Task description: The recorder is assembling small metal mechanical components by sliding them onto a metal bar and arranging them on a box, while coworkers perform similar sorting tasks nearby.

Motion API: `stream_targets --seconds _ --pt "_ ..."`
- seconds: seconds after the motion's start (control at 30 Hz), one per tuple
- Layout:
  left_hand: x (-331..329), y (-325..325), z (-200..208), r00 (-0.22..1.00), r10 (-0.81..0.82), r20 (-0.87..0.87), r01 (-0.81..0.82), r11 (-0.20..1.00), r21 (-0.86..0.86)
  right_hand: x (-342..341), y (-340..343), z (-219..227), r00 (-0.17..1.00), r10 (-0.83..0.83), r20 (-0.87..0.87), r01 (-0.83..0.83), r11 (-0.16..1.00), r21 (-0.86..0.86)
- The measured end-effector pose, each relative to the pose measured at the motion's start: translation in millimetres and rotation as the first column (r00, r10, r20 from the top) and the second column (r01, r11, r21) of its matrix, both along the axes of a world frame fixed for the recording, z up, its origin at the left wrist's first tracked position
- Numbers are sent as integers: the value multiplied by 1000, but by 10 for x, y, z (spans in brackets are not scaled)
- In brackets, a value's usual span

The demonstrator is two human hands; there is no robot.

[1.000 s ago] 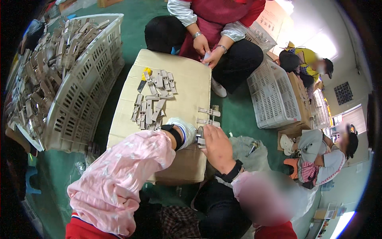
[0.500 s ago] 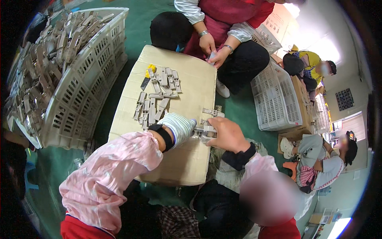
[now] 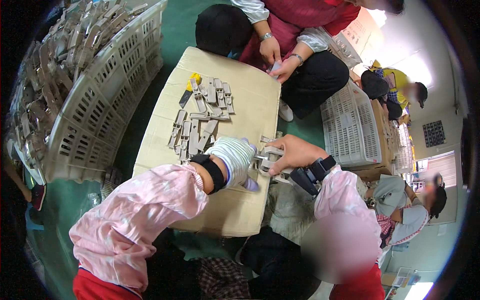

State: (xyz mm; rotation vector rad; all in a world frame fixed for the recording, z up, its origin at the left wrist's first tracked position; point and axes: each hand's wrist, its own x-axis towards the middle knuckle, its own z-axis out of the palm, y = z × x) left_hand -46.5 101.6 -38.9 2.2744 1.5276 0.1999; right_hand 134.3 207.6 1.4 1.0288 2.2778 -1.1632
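At the right edge of a cardboard-topped work surface (image 3: pixel 220 200), my bare right hand (image 3: pixel 297 154) pinches a grey plastic clip-like part (image 3: pixel 270 160) between thumb and fingers. My left hand (image 3: pixel 232 161), in a striped glove with purple fingertips, is curled close against the part's left side. A short shiny piece (image 3: pixel 257 157) shows between the glove and the part; the glove hides what it belongs to. More grey parts (image 3: pixel 284 176) lie under and beside my right hand. Several loose grey clip-like parts (image 3: pixel 194 135) are spread left of my hands, near a yellow-and-black object (image 3: pixel 192 82).
A white slatted crate (image 3: pixel 95 120) heaped with grey parts stands at left. Across the surface sits a person (image 3: pixel 295 60) holding a small pale piece. Another white crate (image 3: pixel 350 125) is at right, with people (image 3: pixel 400 90) sitting beyond. White sacking (image 3: pixel 287 210) lies beside the surface.
The view has shifted slightly. My right hand has turned, bringing its black wristband device into view, and the held part is tilted differently. My gloved hand's lower finger now sticks out.
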Motion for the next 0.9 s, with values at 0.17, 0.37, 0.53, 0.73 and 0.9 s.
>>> stream_targets --seconds 0.17,0.37,0.53,0.73,0.9 --pt "104 51 -69 999 10 40 -10 1000 -4 -23 87 19 999 -41 5 41 994 -106" --pt "201 275 -114 999 14 -51 -20 993 -118 2 77 -3 999 -34 24 37 986 -160" --pt "196 305 36 988 -74 -135 44 977 -209 118 -86 -72 984 135 -113 -116 980 159" --pt "204 327 -110 986 -42 -162 14 985 -173 86 -991 43 993 89 -77 15 551 834" --pt "170 398 -78 989 -84 -125 64 986 -153 150 -1079 -305 997 74 17 -47 420 906"
